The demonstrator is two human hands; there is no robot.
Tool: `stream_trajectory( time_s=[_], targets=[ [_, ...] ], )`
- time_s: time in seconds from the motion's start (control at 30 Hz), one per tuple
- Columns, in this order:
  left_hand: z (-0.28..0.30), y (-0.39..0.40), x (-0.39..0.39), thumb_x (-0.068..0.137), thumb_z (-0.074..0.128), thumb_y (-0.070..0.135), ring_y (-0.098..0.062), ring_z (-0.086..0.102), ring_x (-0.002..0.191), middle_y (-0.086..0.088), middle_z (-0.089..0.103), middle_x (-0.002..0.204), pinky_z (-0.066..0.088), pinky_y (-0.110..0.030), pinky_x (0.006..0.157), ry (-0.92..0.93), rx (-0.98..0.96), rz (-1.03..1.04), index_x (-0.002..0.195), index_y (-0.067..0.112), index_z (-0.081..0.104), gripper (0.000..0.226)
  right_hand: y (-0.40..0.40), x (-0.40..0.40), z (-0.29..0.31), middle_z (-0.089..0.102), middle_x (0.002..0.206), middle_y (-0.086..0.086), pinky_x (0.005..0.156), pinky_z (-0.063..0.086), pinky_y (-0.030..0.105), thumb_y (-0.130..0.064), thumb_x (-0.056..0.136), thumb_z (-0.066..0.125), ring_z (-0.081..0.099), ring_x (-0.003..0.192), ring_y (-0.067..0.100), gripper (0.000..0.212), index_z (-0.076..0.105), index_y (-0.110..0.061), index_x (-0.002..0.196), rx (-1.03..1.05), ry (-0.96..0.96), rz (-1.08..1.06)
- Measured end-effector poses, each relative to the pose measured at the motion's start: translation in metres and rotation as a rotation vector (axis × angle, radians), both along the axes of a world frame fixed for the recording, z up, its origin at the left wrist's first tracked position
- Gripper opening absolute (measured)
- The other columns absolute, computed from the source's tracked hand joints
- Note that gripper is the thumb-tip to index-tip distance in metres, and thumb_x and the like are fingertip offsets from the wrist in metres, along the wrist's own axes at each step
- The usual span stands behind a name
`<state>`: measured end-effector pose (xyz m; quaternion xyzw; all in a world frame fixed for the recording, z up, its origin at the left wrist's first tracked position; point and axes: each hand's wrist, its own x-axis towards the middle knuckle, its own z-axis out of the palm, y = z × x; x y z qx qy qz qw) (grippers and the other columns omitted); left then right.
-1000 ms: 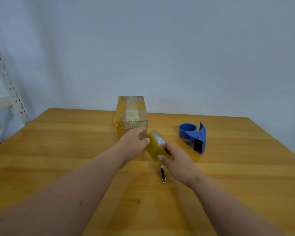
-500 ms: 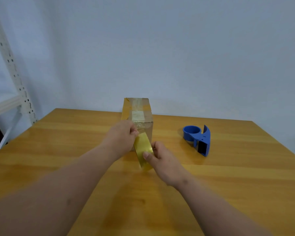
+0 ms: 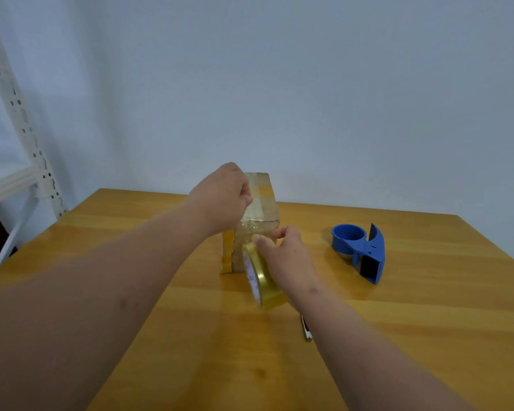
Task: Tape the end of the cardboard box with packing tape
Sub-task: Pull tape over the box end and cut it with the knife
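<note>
A small cardboard box [image 3: 264, 203], wrapped in old clear and yellowish tape, stands on the wooden table [image 3: 398, 321]. My left hand [image 3: 223, 197] is closed over the box's top near edge, pinching the free end of the tape there. My right hand [image 3: 282, 256] grips a roll of yellowish packing tape [image 3: 264, 283] in front of the box's near face, low by the table. A clear strip of tape runs from the roll up the near face to my left hand.
A blue tape dispenser [image 3: 359, 247] lies on the table to the right of the box. A small dark and white pen-like object [image 3: 306, 330] lies under my right forearm. A white metal shelf frame [image 3: 15, 114] stands at the left.
My left hand has risen from the near face to the box's top edge. My right hand has pulled the roll downward toward the table, drawing out tape over the near face.
</note>
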<state>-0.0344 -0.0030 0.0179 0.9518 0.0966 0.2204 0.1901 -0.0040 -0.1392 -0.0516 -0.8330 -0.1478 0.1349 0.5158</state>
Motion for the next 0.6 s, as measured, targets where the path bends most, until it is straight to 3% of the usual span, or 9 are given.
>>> stream_trajectory(
  time_s=[0.07,0.13,0.23,0.3,0.37,0.4,0.47,0.53,0.6],
  targets=[
    [0.005,0.011,0.012,0.088,0.061,0.014,-0.015,0.056,0.069,0.003,0.058,0.076,0.042,-0.024,0.058,0.059,-0.074,0.021,0.066,0.013,0.058,0.022,0.005,0.002,0.000,0.062,0.103,0.003,0.085,0.053,0.046,-0.047,0.091,0.054,0.061,0.093,0.023,0.034,0.043,-0.022,0.111,0.067,0.040,-0.004],
    [0.005,0.020,0.023,0.086,0.063,0.014,-0.011,0.053,0.066,0.007,0.057,0.070,0.038,-0.023,0.054,0.132,-0.138,0.012,0.068,0.012,0.060,0.019,0.008,0.003,-0.003,0.061,0.101,0.003,0.086,0.053,0.046,-0.045,0.093,0.052,0.060,0.092,0.021,0.029,0.042,-0.023,0.109,0.120,0.087,-0.011],
    [0.000,0.025,0.040,0.086,0.063,0.013,-0.012,0.053,0.075,0.008,0.058,0.074,0.041,-0.021,0.060,0.168,-0.178,-0.019,0.080,0.007,0.066,0.009,0.011,0.005,-0.006,0.057,0.094,0.002,0.073,0.047,0.039,-0.030,0.093,0.050,0.053,0.079,0.017,0.018,0.040,-0.025,0.106,0.196,0.151,0.004],
    [-0.002,0.026,0.049,0.086,0.063,0.013,-0.013,0.053,0.076,0.005,0.059,0.078,0.042,-0.023,0.062,0.169,-0.189,-0.015,0.089,0.003,0.069,0.012,0.013,0.008,-0.003,0.055,0.091,0.005,0.069,0.043,0.040,-0.022,0.086,0.050,0.050,0.076,0.019,0.022,0.040,-0.025,0.105,0.233,0.204,0.033],
    [-0.004,0.029,0.055,0.086,0.062,0.012,-0.016,0.053,0.082,-0.001,0.062,0.087,0.043,-0.026,0.065,0.188,-0.185,-0.006,0.093,0.001,0.070,0.015,0.015,0.011,0.001,0.059,0.097,0.009,0.071,0.049,0.046,-0.020,0.080,0.053,0.056,0.081,0.024,0.030,0.040,-0.025,0.106,0.259,0.245,0.062],
    [-0.005,0.031,0.058,0.086,0.062,0.012,-0.017,0.053,0.083,-0.002,0.062,0.090,0.042,-0.026,0.065,0.198,-0.178,-0.005,0.094,0.001,0.070,0.016,0.016,0.014,0.002,0.062,0.103,0.013,0.080,0.055,0.054,-0.020,0.076,0.056,0.062,0.087,0.029,0.034,0.041,-0.026,0.105,0.273,0.263,0.078],
    [-0.007,0.034,0.062,0.086,0.062,0.012,-0.018,0.053,0.085,-0.004,0.062,0.092,0.043,-0.026,0.065,0.217,-0.170,0.007,0.095,0.001,0.070,0.016,0.017,0.018,0.004,0.063,0.112,0.018,0.084,0.053,0.065,-0.024,0.069,0.060,0.065,0.100,0.040,0.039,0.042,-0.027,0.104,0.290,0.287,0.102],
    [-0.010,0.036,0.066,0.086,0.061,0.013,-0.019,0.055,0.089,-0.006,0.065,0.098,0.046,-0.030,0.073,0.226,-0.171,0.022,0.095,0.002,0.070,0.016,0.018,0.022,0.004,0.064,0.115,0.019,0.083,0.055,0.061,-0.027,0.068,0.064,0.066,0.101,0.041,0.040,0.044,-0.027,0.103,0.285,0.297,0.126],
    [-0.013,0.037,0.069,0.086,0.061,0.013,-0.022,0.058,0.094,-0.007,0.068,0.103,0.048,-0.033,0.078,0.224,-0.173,0.026,0.093,0.003,0.070,0.015,0.018,0.025,0.003,0.065,0.115,0.020,0.071,0.053,0.049,-0.026,0.068,0.066,0.065,0.090,0.034,0.040,0.046,-0.026,0.103,0.297,0.321,0.149]
  ],
)
